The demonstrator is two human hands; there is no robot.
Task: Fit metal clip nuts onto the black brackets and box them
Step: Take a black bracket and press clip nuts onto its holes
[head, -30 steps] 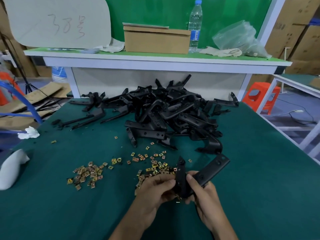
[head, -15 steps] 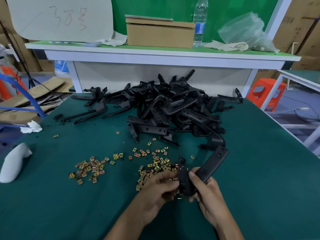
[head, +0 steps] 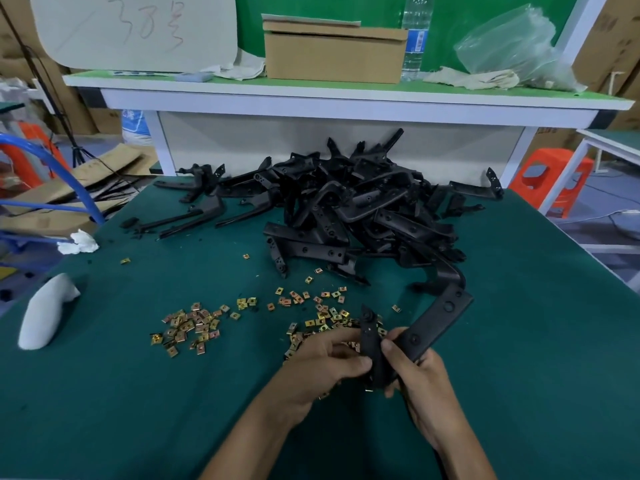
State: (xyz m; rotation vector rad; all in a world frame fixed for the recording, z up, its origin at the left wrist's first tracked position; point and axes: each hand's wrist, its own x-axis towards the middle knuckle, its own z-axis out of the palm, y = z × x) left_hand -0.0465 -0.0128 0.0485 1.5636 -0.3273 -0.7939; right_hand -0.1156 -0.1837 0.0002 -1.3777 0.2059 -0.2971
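My right hand (head: 423, 386) grips a black angled metal bracket (head: 434, 318) over the near green counter (head: 138, 410); my left hand (head: 323, 370) pinches its short arm. Just beyond lie scattered gold-coloured metal clip nuts (head: 320, 322).

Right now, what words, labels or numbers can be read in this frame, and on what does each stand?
"33号", perhaps: faint red handwriting on the white board; unsure.
Label on the water bottle: too blurred to read.
Print on the blue-and-white sack at left: blurred.
Print on the cardboard cartons at right: blurred.
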